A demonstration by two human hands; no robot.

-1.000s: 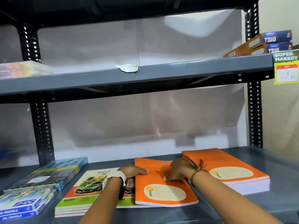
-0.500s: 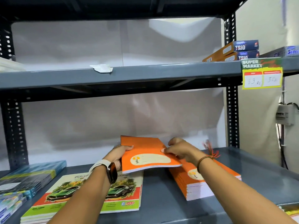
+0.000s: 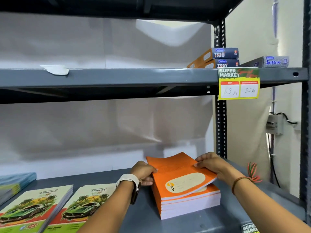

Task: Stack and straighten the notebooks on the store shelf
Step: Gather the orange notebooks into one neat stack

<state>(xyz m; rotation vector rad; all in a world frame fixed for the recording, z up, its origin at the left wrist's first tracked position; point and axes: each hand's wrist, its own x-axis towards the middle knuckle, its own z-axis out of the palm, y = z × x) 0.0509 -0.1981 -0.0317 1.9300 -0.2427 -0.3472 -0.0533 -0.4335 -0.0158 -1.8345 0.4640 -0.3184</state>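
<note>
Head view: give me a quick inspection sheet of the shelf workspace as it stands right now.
Surface: grey metal shelf, bare between the stacks.
Job's things: top orange notebook held skewed over the orange stack, not yet squared; two travel notebook stacks to the left.
Clutter: paper scrap on the upper shelf edge.
Hands: left hand grips the notebook's left edge; right hand presses its right side.
Cables: black wires hang below a wall box.
Surroundings: TRIO boxes, Softek box, price tag above.
</note>
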